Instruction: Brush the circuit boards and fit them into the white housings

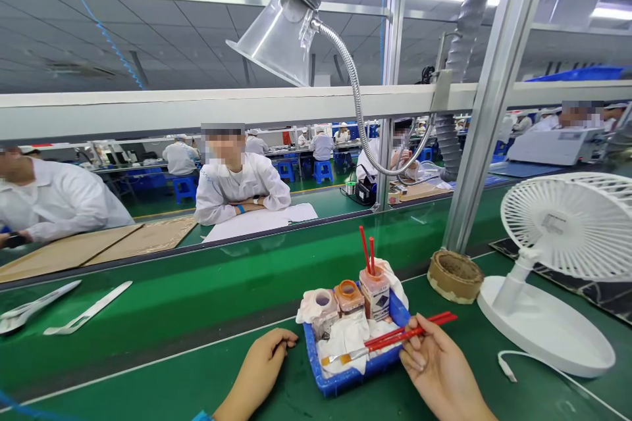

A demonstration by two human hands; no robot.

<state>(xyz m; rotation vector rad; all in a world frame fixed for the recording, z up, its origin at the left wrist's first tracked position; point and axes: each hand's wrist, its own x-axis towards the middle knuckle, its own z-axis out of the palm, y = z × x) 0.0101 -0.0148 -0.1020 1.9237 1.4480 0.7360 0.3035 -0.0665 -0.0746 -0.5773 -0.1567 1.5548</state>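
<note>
My right hand (434,362) is closed around two red-handled paintbrushes (385,340). Their flat, light-brown bristles lie over crumpled white tissue (348,335) in a small blue tray (340,381). Left of the tray, my left hand (264,365) rests on the green table with its fingers curled in; no object shows in it. Inside the tray stand a tissue-wrapped bottle (324,322), a bottle with an orange rim (349,299) and a square labelled bottle (376,296). More red handles (367,250) stick up from the labelled bottle.
Right of the tray are a roll of brown tape (455,276) and a white fan (543,302) with its cable. White plastic utensils (89,309) lie on the green belt (197,296) at left. A clear fume hood (279,33) hangs above. Co-workers (241,184) sit opposite.
</note>
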